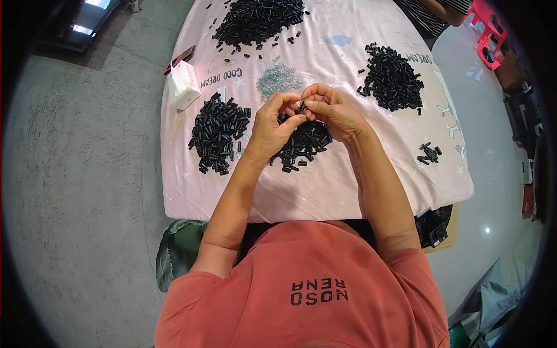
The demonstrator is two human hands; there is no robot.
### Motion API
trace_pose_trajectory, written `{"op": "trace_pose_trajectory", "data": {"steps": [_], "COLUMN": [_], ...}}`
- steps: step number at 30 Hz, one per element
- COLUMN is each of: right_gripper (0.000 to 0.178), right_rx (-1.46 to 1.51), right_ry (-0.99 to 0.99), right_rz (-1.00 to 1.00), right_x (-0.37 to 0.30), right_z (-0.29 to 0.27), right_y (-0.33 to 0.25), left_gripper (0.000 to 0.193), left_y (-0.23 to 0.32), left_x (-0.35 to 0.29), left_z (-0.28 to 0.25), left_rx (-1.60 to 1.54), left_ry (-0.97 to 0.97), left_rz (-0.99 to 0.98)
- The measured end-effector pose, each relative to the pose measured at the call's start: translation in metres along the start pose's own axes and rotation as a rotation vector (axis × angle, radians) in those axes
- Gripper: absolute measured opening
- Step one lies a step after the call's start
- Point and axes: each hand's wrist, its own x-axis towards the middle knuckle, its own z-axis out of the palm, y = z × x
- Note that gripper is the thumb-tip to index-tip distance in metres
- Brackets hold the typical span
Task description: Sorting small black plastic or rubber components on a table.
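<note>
My left hand (272, 129) and my right hand (336, 113) meet over the middle of the table, fingertips close together. Between them is a small black cylindrical piece (302, 107), pinched by the fingers of both hands. Right below my hands lies a pile of like black pieces (304, 145), partly covered by the left hand. Just beyond my fingers is a heap of small clear, shiny bits (277, 79), too small to name. Another pile of black pieces (217, 133) lies to the left of my left hand.
A pink printed cloth (325, 191) covers the table. More black pieces form a big far pile (255, 22), a right pile (393, 78) and a small cluster (429, 153). A white tissue box (184, 86) stands at the left edge. A person's arm (444, 10) shows at far right, near a red stool (488, 32).
</note>
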Motion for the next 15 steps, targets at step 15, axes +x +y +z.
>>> {"op": "trace_pose_trajectory", "data": {"steps": [15], "right_gripper": [0.023], "right_rx": [0.028], "right_ry": [-0.056], "right_rz": [0.026], "right_x": [-0.001], "right_z": [-0.001], "right_y": [-0.001], "left_gripper": [0.032], "left_y": [0.009], "left_x": [0.006], "left_z": [-0.003], "left_rx": [0.107], "left_ry": [-0.122], "left_rz": [0.024]}}
